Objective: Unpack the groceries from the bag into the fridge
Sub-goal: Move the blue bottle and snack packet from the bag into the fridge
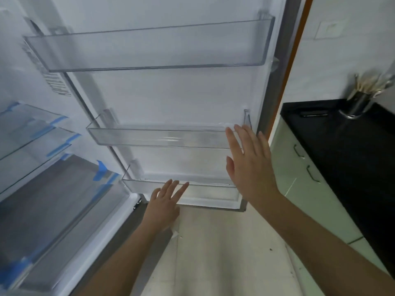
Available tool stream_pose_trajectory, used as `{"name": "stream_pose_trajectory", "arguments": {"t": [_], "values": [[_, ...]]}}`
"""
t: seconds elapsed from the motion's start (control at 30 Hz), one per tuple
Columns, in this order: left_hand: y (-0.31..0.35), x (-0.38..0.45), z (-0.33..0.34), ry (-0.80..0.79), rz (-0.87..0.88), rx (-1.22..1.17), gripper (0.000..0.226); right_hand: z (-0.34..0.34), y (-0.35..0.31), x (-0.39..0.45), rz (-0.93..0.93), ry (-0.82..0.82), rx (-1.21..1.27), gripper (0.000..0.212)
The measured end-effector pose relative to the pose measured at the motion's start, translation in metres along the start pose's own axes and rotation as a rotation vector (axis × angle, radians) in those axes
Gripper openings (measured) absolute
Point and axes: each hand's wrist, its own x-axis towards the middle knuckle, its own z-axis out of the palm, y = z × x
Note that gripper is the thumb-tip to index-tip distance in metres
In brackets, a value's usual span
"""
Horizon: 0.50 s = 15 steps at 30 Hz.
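Observation:
The fridge door [171,92] stands open in front of me, its white inner side carrying three clear bins, all bare. My right hand [250,161] is flat with fingers spread, at the right end of the middle door bin [158,136]. Lower down, my left hand [165,201] is open with fingers apart, its fingertips at the front of the bottom door bin [136,185]. Neither hand holds anything. No bag or groceries are in view.
The fridge interior at left has glass shelves [32,129] and a drawer [53,210] with blue tape strips. At right a black countertop [342,146] carries a metal utensil holder [359,103], above pale green cabinets [299,178]. Light tiled floor [213,253] lies below.

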Motion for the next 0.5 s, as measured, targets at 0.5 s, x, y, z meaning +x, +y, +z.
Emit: {"name": "stream_pose_trajectory", "arguments": {"t": [0.5], "values": [[-0.032,0.029,0.006,-0.061,0.263,-0.124,0.090,0.007,-0.017,0.027,0.272,-0.114,-0.112,0.077]]}}
